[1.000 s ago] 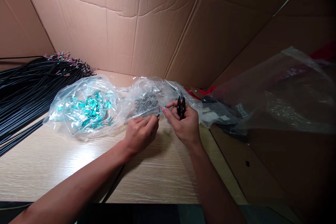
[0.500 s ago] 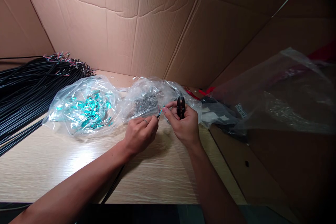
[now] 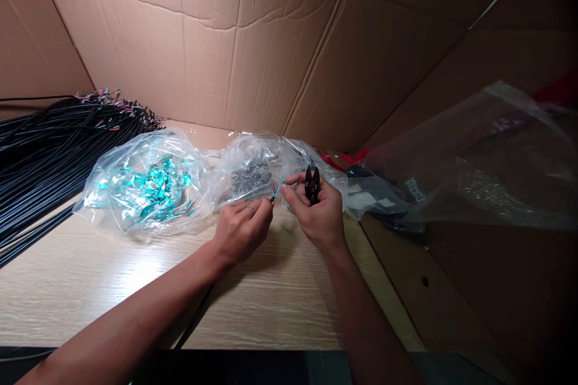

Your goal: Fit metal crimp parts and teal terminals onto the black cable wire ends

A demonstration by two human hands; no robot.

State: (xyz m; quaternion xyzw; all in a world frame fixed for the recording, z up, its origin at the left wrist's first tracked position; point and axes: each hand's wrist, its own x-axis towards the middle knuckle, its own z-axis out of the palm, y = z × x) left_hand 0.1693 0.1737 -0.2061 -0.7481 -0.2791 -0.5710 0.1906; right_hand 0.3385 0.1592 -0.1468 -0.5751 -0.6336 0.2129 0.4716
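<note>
With the left hand (image 3: 241, 231) clamped on a thin wire (image 3: 274, 194) and the right hand (image 3: 318, 216) on black snips (image 3: 312, 185), a slack pinch could drop the wire into the plastic bag (image 3: 250, 153).

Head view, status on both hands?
Left hand pinching teal-tipped wire. Right hand gripping black snips. Clear bag of small metal parts directly behind.

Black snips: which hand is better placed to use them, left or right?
Probably the right hand: it holds the snips, close to the wire. The left hand is pinching that wire, so it looks busy.
</note>
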